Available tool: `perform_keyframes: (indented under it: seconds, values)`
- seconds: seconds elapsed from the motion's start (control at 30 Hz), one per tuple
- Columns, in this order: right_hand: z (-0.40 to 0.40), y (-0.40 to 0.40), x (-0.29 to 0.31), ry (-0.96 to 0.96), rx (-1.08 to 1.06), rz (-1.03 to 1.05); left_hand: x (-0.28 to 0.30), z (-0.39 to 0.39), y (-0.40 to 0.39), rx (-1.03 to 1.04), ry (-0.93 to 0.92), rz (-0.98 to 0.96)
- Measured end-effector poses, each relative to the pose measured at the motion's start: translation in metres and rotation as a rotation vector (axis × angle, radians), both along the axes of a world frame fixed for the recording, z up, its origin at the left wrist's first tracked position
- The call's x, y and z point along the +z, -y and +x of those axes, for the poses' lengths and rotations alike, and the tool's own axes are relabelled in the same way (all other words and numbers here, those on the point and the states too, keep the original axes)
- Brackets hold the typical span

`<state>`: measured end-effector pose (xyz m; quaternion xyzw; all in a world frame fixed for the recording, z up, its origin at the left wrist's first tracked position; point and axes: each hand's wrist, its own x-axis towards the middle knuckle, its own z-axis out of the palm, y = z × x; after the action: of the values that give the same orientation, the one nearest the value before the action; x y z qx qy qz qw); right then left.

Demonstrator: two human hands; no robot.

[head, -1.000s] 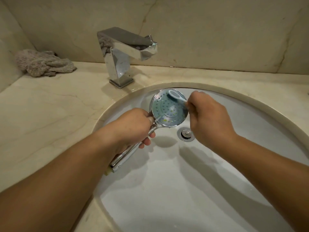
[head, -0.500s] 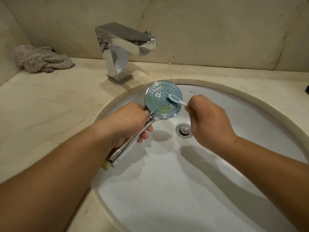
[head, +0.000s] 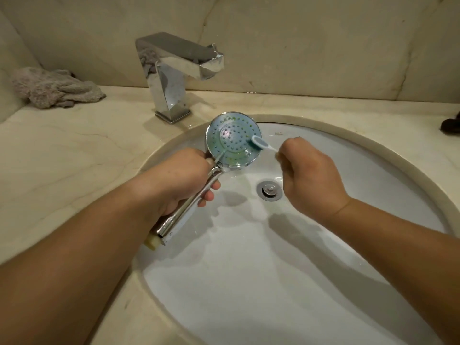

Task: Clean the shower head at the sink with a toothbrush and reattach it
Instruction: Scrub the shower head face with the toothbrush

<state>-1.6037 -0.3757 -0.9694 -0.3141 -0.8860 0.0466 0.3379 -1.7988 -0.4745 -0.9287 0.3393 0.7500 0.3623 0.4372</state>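
A chrome shower head (head: 230,138) with a round, nozzle-dotted face is held over the white sink basin (head: 249,257), face turned up towards me. My left hand (head: 184,178) is wrapped around its chrome handle, whose cream threaded end sticks out below my wrist. My right hand (head: 308,175) grips a white toothbrush (head: 260,144); its bristle head rests on the right edge of the shower face. Most of the toothbrush handle is hidden inside my fist.
A square chrome faucet (head: 174,75) stands behind the basin on the beige marble counter (head: 62,158). A crumpled grey cloth (head: 52,87) lies at the back left. The drain (head: 270,190) sits mid-basin. A dark object (head: 451,124) shows at the right edge.
The toothbrush head has slid from the upper and middle part of the shower face to its right edge. Both hands and the shower head stay over the basin.
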Motion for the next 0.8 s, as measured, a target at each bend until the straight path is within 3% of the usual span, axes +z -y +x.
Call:
perform_keyframes:
  seconds: [0.1,0.43,0.53,0.63,0.73,0.8]
  values:
    - [0.000,0.012,-0.005,0.107,0.132,0.052,-0.001,-0.001,0.001,-0.017,-0.001,-0.003]
    - [-0.003,0.008,0.007,0.016,-0.028,-0.030,0.006,-0.001,0.001,-0.047,0.308,0.002]
    - [-0.001,0.005,0.003,0.011,-0.029,-0.099,0.005,0.000,0.002,-0.080,0.311,0.030]
    - [-0.006,0.018,-0.006,0.111,0.130,-0.012,0.003,0.000,0.001,-0.080,0.300,0.047]
    - [-0.010,0.009,-0.004,-0.017,0.060,-0.048,0.003,0.002,0.001,-0.076,0.304,0.050]
    - [-0.012,0.011,-0.004,0.000,0.075,-0.028,0.003,0.004,0.002,-0.072,0.289,0.050]
